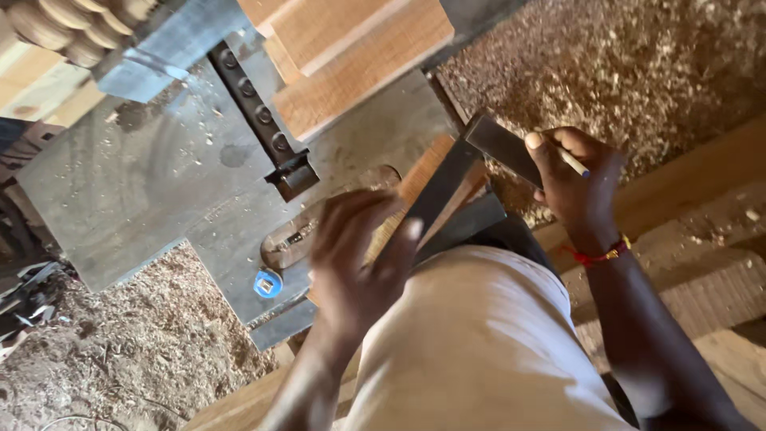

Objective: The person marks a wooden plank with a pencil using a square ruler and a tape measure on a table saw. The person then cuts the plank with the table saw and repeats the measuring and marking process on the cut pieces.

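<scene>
Head view: left hand at centre, fingers curled over dark metal square, pressing it on wood strip; right hand at right of centre, fingers pinching pencil at square's upper blade; risk: square may slip on narrow strip if left hand's pressure eases, skewing any pencil line; pencil tip may snap against blade edge; steel counter at left, dusty, blue tape measure near its lower edge; planks at top; sawdust covers floor at upper right and lower left.

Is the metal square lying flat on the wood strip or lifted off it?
Flat: the metal square rests across the wood strip, left hand pressing it, right hand holding a pencil.
</scene>
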`<state>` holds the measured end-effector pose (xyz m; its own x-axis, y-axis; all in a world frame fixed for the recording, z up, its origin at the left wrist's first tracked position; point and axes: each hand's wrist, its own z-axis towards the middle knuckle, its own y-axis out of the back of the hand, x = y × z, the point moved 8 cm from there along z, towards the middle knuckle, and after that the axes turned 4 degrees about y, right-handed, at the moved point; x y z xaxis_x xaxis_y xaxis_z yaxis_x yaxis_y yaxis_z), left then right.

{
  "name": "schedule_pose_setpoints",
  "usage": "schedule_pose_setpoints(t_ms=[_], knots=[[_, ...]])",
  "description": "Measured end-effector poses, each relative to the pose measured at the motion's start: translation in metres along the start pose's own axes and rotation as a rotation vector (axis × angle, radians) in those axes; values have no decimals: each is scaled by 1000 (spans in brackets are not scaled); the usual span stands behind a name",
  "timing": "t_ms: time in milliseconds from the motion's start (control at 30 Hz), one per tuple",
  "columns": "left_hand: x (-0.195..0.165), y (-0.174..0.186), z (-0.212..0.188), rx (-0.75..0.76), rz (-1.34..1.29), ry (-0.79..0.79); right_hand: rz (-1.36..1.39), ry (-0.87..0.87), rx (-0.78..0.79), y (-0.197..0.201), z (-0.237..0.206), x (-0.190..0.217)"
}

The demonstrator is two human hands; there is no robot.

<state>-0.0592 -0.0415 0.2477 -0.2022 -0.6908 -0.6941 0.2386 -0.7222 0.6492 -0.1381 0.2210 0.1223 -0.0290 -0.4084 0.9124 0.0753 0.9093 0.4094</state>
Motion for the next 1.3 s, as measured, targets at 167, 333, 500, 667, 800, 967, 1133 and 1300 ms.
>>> schedule_pose_setpoints(t_ms=[167,333,500,667,800,967,1133,1300], knots=[[40,-72,-32,159,279,-52,112,-120,12,-7,-19,-37],[61,-94,-46,148,260,-29,93,-73,-40,-2,-29,-36],[65,-96,-51,190,259,-11,169,-136,-62,-2,-34,-42],[60,-97,-50,162,269,-39,59,4,-51,5,-39,-39],[58,-96,-48,146,274,-50,123,-126,-34,3,-46,-49],[56,-93,-48,139,252,-84,-97,64,4,6,-31,-13],[57,-91,-50,129,233,-112,-199,447,54,17,-16,50],[58,-89,-51,78,222,-116,153,323,487,-38,-15,58]])
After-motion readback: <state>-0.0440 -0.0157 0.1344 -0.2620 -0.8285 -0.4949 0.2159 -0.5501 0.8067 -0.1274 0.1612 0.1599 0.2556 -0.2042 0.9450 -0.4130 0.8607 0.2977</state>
